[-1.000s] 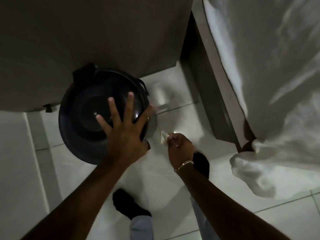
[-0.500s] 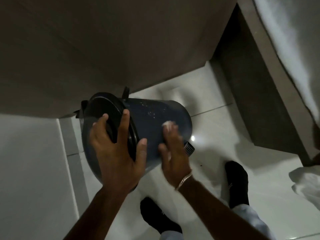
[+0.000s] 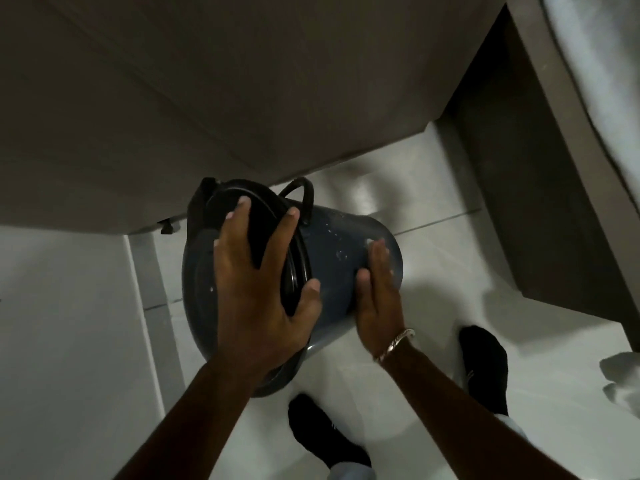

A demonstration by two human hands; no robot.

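Note:
A dark blue-grey pedal bin [image 3: 332, 244] is tipped over on the white tiled floor, its black lid [image 3: 265, 237] facing left toward me and its wire handle [image 3: 305, 192] at the top. My left hand [image 3: 252, 299] grips the bin's top, fingers spread across the lid and thumb round the rim. My right hand [image 3: 379, 299] lies flat against the bin's side with straight fingers. A small white wipe [image 3: 370, 242] shows under its fingertips, pressed to the wall near the base.
A brown cabinet panel [image 3: 242, 81] overhangs the bin at the back. At right are a dark bed frame [image 3: 519, 185] and white sheet [image 3: 595, 64], with a white cloth [image 3: 620, 375] on the floor. My feet in black socks [image 3: 485, 365] [image 3: 322, 434] stand below the bin.
The bin went from upright to tipped on its side under my left hand. My right hand brought the white wipe from beside the bin onto its wall.

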